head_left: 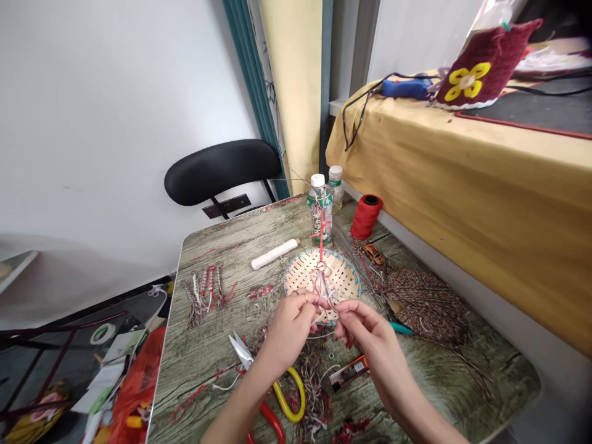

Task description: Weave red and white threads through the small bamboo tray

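One round bamboo tray (345, 271), well in from the left edge of the wood-grain tabletop (231, 246) | kinda tight behind it, clear plastic bottle (327, 213) | left hand (291, 324) + right hand (364, 325) angled in over it, fingertips pinched on thin multicoloured cords (322, 282)

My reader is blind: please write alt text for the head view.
A person's left hand and right hand hold thin cords over a round woven basket on a wood-patterned table, with scissors, bottles and red thread nearby.
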Demonstrator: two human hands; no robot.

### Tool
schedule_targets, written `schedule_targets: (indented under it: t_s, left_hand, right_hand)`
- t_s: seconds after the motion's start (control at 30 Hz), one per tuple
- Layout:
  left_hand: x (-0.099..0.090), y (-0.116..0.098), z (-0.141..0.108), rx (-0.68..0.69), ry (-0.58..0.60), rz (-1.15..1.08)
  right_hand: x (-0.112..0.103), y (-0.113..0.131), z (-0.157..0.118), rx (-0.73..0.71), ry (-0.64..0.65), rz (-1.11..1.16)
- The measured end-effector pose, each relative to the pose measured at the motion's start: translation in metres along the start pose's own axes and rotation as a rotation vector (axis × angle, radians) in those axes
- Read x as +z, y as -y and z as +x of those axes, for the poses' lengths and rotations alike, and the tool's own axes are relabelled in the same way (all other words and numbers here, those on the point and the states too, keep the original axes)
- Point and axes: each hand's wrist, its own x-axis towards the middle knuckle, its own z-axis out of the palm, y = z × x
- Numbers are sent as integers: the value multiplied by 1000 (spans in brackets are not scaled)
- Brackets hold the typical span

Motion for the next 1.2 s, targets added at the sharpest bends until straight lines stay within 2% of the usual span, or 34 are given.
schedule_targets:
  t_s: [0.1, 0.2, 0.43, 0.6, 0.7, 0.77, 0.87, 0.97, 1.1, 1.2]
  left_hand:
    - [0, 1, 0, -18, 32, 97]
    - [1, 1, -1, 24, 47, 178]
    - [1, 0, -1, -12, 62, 227]
    - [3, -8, -9, 201, 51, 721]
    - [4, -11, -16, 186, 92, 956]
    - [4, -12, -19, 189, 112, 1004]
    - [5, -13, -21, 188, 106, 927]
    - [8, -14, -17, 157, 42, 756]
    - [11, -11, -3, 136, -67, 465]
    - [14, -6, 8, 90, -74, 181]
  right_hand:
    - [2, 1, 0, -43, -9, -82]
    - [3, 3, 3, -56, -34, -110]
    - [7, -1, 12, -31, -26, -114]
    - [6, -5, 17, -49, -37, -141]
    - [4, -6, 21, -46, -46, -150]
    - [2, -7, 22, -49, -48, -154]
    - [0, -8, 23, -66, -50, -153]
    - [1, -8, 21, -94, -56, -139]
    - [3, -8, 15, -133, -59, -97]
    - [5, -9, 12, -141, -42, -63]
